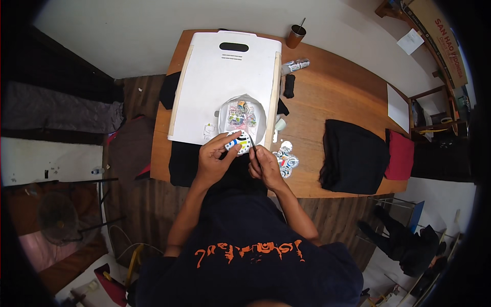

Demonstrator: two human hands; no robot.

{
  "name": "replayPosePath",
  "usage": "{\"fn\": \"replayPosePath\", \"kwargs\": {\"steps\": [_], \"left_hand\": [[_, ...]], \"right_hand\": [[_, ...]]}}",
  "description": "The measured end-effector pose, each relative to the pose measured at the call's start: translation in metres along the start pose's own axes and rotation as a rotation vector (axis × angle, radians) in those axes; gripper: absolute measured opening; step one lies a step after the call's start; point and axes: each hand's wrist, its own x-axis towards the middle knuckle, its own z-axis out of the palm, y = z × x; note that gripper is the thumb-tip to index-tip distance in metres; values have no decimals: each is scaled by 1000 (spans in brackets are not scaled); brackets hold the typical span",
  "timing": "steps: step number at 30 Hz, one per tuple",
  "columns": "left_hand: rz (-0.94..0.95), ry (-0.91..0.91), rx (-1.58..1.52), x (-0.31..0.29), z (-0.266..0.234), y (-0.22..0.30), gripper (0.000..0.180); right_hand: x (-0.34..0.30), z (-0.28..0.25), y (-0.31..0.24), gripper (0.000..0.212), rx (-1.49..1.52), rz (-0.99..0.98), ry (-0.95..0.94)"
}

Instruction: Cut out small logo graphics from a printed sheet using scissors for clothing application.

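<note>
My left hand point(214, 157) is closed on a round white printed piece point(236, 145) with blue, green and black marks, pinched between thumb and fingers. At the piece's right edge, my right hand point(263, 165) grips a slim dark pointed tool point(253, 147); its exact kind is too small to make out. Just beyond both hands sits a round white container point(262, 115) with colourful printed scraps point(241, 116) inside. It rests on a white board point(204, 82) with a slot handle. Right of my right hand, several printed cut-out pieces point(287, 159) lie on the wooden table point(312, 107).
Folded black cloth point(354, 156) and red cloth point(399, 155) lie on the table's right part. A brown cup point(295, 37) with a straw or spoon stands at the far edge, near a clear bottle point(295, 66) and a small black item point(289, 86). A shelf holds a cardboard box point(437, 38).
</note>
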Motion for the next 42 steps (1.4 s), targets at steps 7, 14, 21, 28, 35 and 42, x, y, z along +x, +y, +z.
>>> {"fn": "replayPosePath", "kwargs": {"steps": [7, 14, 21, 28, 35, 42], "left_hand": [[-6, -3, 2, -1, -1, -1, 35], [-7, -7, -1, -1, -2, -1, 36], [-6, -1, -13, -1, -1, 1, 35], [-13, 10, -8, -1, -2, -1, 35], [8, -4, -10, -1, 0, 0, 35], [15, -14, 11, -2, 0, 0, 35]], "right_hand": [[0, 3, -3, 41, -6, 1, 0], [0, 2, 0, 41, 0, -3, 9], [-1, 2, -2, 40, -9, -5, 16], [-5, 1, 2, 38, 44, 17, 15], [-4, -1, 6, 38, 49, -2, 8], [-3, -1, 4, 39, 0, 13, 13]]}}
